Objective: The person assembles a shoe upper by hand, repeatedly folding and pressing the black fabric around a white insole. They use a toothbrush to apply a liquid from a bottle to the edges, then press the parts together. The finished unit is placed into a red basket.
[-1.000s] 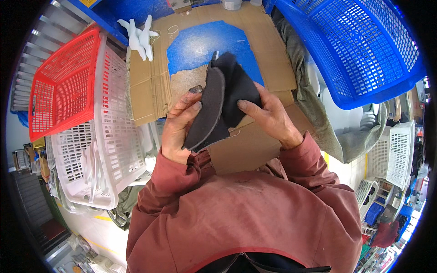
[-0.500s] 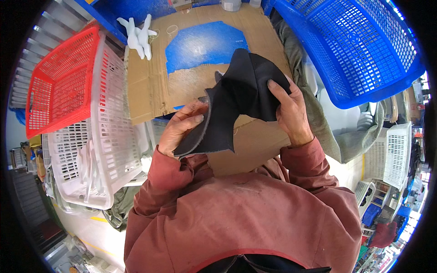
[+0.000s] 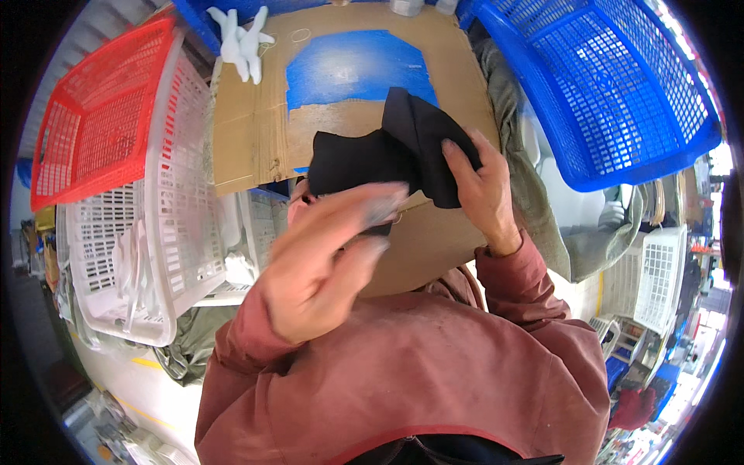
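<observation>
The cloth (image 3: pixel 415 147) is matt black and folded, held up over the near part of the cardboard-covered bench (image 3: pixel 248 143); a blunt peak stands at 12 o'clock, a ridge like a seam or fold runs down from it, a flatter flap with a hollowed upper edge reaches out to 9 o'clock, and a rounded lobe bulges toward 4 o'clock; a small dark corner shows at 7 o'clock, below the left fingers; of the hands, the right hand (image 3: pixel 487 190) is at the cloth's 4 o'clock side, closed in a pinch on it, thumb laid on the near face and fingers mostly hidden behind the edge; the left hand (image 3: pixel 318 275) is at 7 o'clock from the cloth, blurred and half open, its fingers bent together with a narrow gap to the thumb; its fingertips cross in front of the cloth's lower edge, and whether they touch it I cannot tell; beyond, at 11 o'clock, is a blue patch (image 3: pixel 356 66), with white forms (image 3: pixel 242 48) at 10 o'clock
</observation>
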`<state>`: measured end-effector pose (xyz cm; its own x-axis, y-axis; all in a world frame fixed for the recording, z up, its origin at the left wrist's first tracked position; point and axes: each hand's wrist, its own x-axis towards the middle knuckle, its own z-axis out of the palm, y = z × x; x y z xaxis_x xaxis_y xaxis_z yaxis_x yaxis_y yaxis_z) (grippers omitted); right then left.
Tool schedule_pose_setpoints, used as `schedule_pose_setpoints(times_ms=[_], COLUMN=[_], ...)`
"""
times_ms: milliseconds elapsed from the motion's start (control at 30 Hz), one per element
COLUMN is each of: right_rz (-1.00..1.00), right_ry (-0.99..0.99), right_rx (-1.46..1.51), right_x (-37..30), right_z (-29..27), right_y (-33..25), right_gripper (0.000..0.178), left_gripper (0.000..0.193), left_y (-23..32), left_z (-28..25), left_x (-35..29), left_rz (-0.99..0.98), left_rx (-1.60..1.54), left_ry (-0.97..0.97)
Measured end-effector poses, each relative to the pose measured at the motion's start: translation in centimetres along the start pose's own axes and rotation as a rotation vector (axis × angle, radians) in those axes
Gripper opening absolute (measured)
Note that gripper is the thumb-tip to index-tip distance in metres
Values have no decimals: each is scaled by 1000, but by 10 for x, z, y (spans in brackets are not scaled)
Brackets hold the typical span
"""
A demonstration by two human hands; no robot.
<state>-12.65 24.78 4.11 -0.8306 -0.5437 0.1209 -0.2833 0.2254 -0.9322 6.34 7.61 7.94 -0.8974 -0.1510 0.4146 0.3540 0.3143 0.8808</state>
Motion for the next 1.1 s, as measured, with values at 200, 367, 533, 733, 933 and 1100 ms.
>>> schedule_pose_setpoints(times_ms=[200,367,533,733,933,1100], right_rz=[-255,-700,-671,-633,-675,-718], right_ry=[-27,-171,-256,-278,-287,-298], right_rx=[-168,-332,-251,-166,-234,-270], right_x=[-28,-36,-41,-45,-49,-52], right_z=[16,33,36,49,56,58], right_y=[-23,-22,-24,-23,-15,-11], right_gripper=[21,37,42,40,38,35], left_gripper=[53,59,66,62,36,30], left_y=[-65,-84,-84,-99,-92,-85], left_z=[44,38,40,40,37,31], left_x=[-1,-10,-13,-13,-12,-10], left_rz=[-558,-355,-277,-300,-408,-535], left_rx=[-980,-1124,-1261,-1232,-1409,-1243], left_ry=[249,214,229,253,262,201])
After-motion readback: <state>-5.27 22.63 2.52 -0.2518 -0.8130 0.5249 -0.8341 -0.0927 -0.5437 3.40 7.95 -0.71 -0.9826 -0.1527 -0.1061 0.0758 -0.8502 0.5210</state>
